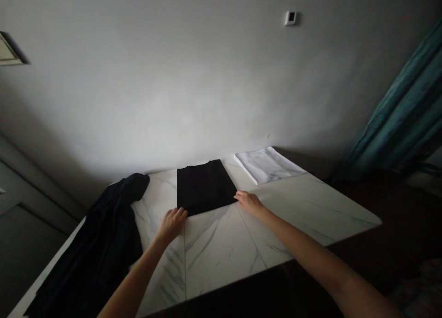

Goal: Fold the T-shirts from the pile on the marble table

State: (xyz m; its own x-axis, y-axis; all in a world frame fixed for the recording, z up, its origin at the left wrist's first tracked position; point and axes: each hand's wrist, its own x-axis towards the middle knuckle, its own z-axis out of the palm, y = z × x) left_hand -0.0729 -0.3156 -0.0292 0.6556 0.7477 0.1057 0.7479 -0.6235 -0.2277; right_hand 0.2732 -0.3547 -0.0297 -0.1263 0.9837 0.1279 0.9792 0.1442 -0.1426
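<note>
A black garment [205,186], folded into a flat rectangle, lies on the marble-patterned table [224,249] close to the wall. My left hand [173,220] pinches its near left corner, fingers closed at the fabric's edge. At the near right corner my right hand [247,202] is closed on the cloth between thumb and fingers. Beyond the right hand lies a folded white cloth [271,165], separate from the black one. A dark, unfolded garment [103,235] is spread loosely along the table's left side, and my left forearm passes near it.
A pale wall [193,87] rises behind the table, with a small white device [290,18] mounted on it. To the right hangs a teal curtain [397,120]. A grey door [27,239] stands at the left. The table's right corner is rounded.
</note>
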